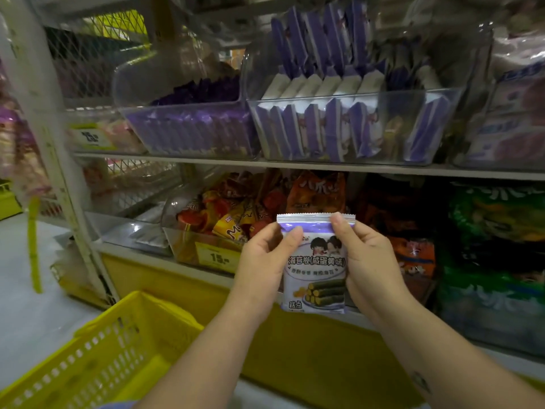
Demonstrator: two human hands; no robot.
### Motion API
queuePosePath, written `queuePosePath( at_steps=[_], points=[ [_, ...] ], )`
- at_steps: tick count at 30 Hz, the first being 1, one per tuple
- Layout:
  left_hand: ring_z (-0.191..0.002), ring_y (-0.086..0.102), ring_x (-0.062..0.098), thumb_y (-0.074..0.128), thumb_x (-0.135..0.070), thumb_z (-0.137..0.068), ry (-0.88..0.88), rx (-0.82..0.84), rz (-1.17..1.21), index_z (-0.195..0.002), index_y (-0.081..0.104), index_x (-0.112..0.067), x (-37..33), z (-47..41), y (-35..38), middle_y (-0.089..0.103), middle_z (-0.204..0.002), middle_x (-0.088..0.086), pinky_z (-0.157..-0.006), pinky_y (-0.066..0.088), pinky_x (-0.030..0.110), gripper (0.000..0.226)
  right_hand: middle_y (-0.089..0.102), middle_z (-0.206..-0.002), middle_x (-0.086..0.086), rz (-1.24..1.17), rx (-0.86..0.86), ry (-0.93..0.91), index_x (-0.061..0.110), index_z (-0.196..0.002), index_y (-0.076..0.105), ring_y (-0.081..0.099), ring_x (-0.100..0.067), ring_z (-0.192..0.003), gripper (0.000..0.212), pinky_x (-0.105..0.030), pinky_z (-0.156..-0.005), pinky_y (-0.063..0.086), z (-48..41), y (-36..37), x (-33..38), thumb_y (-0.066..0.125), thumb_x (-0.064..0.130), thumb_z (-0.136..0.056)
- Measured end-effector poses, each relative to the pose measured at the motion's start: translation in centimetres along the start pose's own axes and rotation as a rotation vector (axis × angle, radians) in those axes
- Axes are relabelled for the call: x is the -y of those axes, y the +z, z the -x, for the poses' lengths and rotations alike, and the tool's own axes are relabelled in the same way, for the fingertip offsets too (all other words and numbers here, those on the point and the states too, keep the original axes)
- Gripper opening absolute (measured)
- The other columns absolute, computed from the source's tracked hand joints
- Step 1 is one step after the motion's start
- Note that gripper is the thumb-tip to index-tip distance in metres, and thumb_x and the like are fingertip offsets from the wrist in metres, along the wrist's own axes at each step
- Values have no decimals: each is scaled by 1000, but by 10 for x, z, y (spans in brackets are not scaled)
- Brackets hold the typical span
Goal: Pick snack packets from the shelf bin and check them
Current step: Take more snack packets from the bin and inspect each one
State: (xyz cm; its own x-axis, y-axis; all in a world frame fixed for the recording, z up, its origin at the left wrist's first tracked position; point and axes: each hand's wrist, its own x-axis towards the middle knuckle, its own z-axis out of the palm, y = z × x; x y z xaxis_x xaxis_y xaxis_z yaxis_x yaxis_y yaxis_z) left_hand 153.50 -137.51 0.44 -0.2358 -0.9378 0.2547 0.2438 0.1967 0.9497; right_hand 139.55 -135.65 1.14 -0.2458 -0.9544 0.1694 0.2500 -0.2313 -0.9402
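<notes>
Your fingers (290, 236) pinch the snack packet (315, 265) from both sides — left hand (267, 261), right hand (365, 258) — upright before the lower shelf; squeeze harder and you might crush the rolls

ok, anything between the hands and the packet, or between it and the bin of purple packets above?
Nothing visible. The left hand and right hand both pinch the packet near its top. Only open air shows between it and the clear bin above.
</notes>
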Motion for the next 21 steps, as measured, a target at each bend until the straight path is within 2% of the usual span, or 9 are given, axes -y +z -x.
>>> queuePosePath(
  at_steps=[2, 5, 8, 10, 13, 15, 17, 21],
  points=[
    [-79, 73, 22, 64, -28, -85, -26, -21, 62, -92, 74, -21, -1, -2, -1, 76, -92, 10, -58, 55, 28, 14, 74, -89, -21, 14, 16, -4, 8, -92, 72, 72, -37, -84, 30, -57, -84, 55, 0, 1, -1, 59, 34, -91],
    [-68, 70, 17, 56, -16, -94, -41, -65, 102, -86, 75, -19, -5, -3, -5, 75, -81, 8, -50, 52, 25, 20, 74, -91, -20, 4, 62, 3, 7, -94, 72, 73, -35, -85, 32, -51, -82, 57, -1, 0, -5, 57, 36, -90],
    [-68, 70, 18, 55, -20, -95, -38, -79, 88, -89, 74, -18, -8, -2, -7, 74, -79, 8, -50, 52, 25, 21, 74, -94, -19, -31, 136, 23, 9, -95, 73, 73, -32, -86, 36, -39, -70, 60, -2, -3, -7, 57, 40, -86],
    [-72, 71, 20, 54, -24, -95, -35, -114, 81, -93, 73, -15, -9, -2, -9, 75, -82, 10, -53, 54, 28, 21, 75, -98, -15, 5, 219, 36, 15, -100, 73, 73, -28, -89, 36, -33, -68, 60, -3, -6, -6, 56, 43, -84],
    [-73, 71, 21, 52, -25, -97, -49, -177, 126, -95, 70, -11, -13, -2, -17, 74, -83, 11, -61, 58, 35, 23, 74, -107, -5, 144, 348, 86, 23, -118, 64, 71, -21, -98, 46, -32, -75, 59, -6, -13, -4, 64, 43, -77],
    [-68, 70, 17, 51, -25, -98, -61, -206, 176, -95, 69, -11, -17, -3, -24, 74, -79, 8, -58, 58, 34, 24, 73, -109, -3, 239, 476, 194, 26, -121, 60, 71, -22, -100, 47, -35, -82, 58, -3, -16, -2, 68, 39, -76],
    [-67, 70, 15, 51, -24, -99, -86, -215, 214, -99, 68, -9, -21, -4, -30, 74, -79, 7, -54, 58, 33, 23, 73, -108, -8, 282, 571, 282, 18, -116, 65, 70, -24, -101, 39, -34, -86, 57, 1, -17, -1, 64, 34, -80],
    [-76, 71, 18, 52, -28, -96, -187, -143, 230, -104, 69, -12, -23, -4, -38, 74, -90, 9, -60, 59, 37, 25, 72, -108, -16, 250, 580, 328, 6, -111, 65, 69, -26, -100, 35, -38, -91, 56, 5, -18, 4, 54, 29, -87]
  ],
)
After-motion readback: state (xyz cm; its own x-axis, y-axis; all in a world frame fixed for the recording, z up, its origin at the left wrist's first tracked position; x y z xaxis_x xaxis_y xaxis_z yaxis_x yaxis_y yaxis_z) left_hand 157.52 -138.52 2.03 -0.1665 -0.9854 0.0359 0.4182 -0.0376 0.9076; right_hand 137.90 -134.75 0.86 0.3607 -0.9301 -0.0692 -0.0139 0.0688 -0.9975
